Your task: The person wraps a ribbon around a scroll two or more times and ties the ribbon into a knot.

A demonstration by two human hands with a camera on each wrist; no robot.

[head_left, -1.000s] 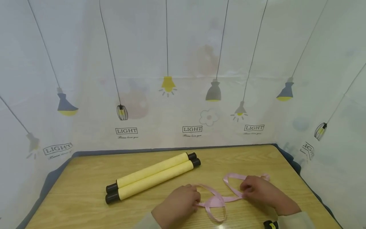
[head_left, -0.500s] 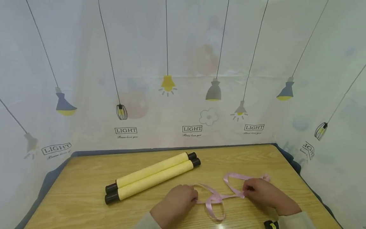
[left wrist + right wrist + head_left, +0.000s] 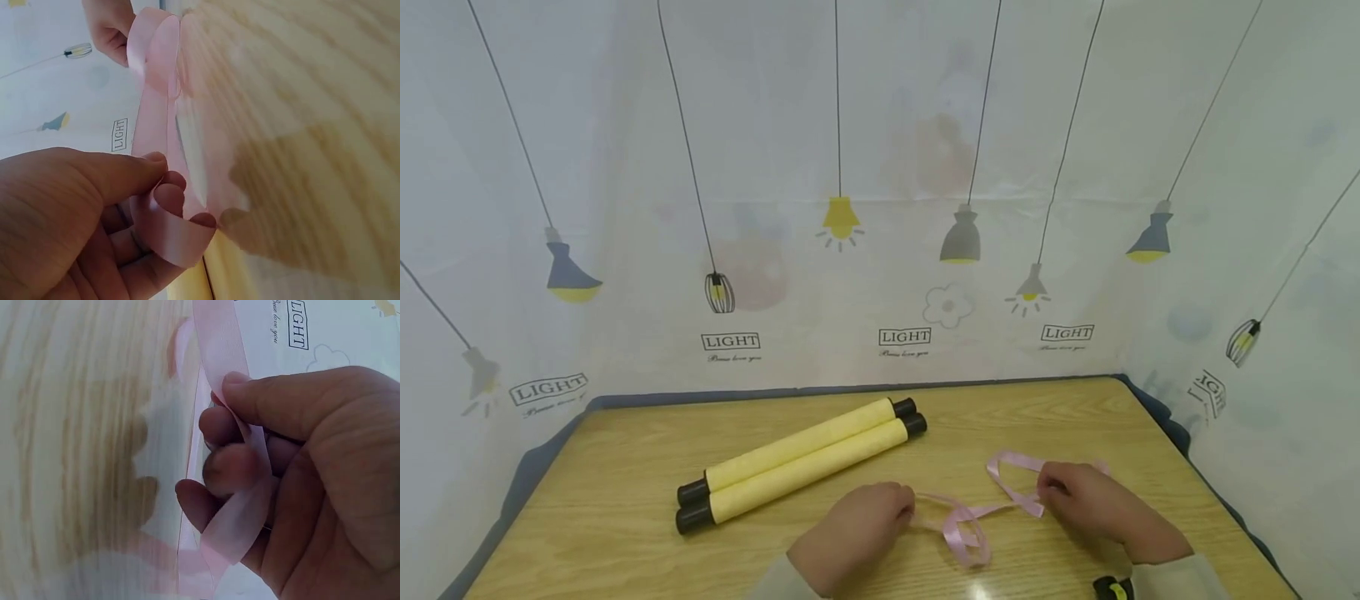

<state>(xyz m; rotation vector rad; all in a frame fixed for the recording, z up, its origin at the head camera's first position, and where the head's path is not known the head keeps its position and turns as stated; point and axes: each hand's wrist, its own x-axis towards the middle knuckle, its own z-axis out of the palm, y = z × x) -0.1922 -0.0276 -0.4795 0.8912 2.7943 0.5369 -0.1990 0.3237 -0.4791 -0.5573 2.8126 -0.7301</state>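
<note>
A pink satin ribbon (image 3: pixel 961 533) runs in loose loops between my two hands, low over the wooden table. My left hand (image 3: pixel 861 529) pinches one stretch of it between thumb and forefinger; in the left wrist view the ribbon (image 3: pixel 181 240) curls down around the fingers. On the right, my right hand (image 3: pixel 1088 502) pinches another stretch, and in the right wrist view the ribbon (image 3: pixel 219 337) passes under the thumb and across the palm. A further loop lies on the table behind the right hand, its end partly hidden by that hand.
Two yellow rolls with black ends (image 3: pixel 805 458) lie side by side, slanting across the table (image 3: pixel 625 450) to the left of my hands. A small black and yellow object (image 3: pixel 1111 588) is by the right sleeve. Behind the table hangs a lamp-printed cloth (image 3: pixel 850 283).
The ribbon's middle loop has drawn smaller and tighter. My left hand has shifted slightly left, and my right hand slightly right.
</note>
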